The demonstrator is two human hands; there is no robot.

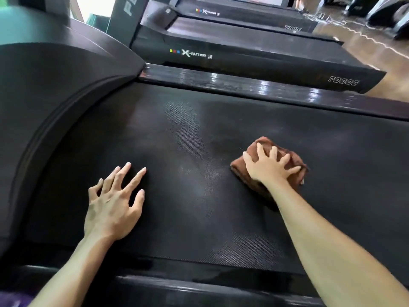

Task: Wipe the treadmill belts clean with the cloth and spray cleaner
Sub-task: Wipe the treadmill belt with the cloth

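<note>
Treadmill belt (199, 173): black, finely textured, filling most of the view, with a faint paler smear across its middle. Brown cloth (276, 160) bunched on the belt, right of centre, flat against the surface. Right hand (269, 166) on top of the cloth, fingers spread and straight, pressing down, not curled round it; right forearm reaching in from the lower right. Left hand (112, 207) flat on the bare belt, well apart from the cloth, fingers splayed and holding nothing. Curved black motor cover (55, 89) at the left end of the belt. Glossy side rail (265, 85) along the far edge, catching light. Beyond it, a second treadmill (243, 60) marked "X-Runner" and "7000C", then a third treadmill (243, 14) behind. Shiny brown floor (365, 38) at the upper right.
</note>
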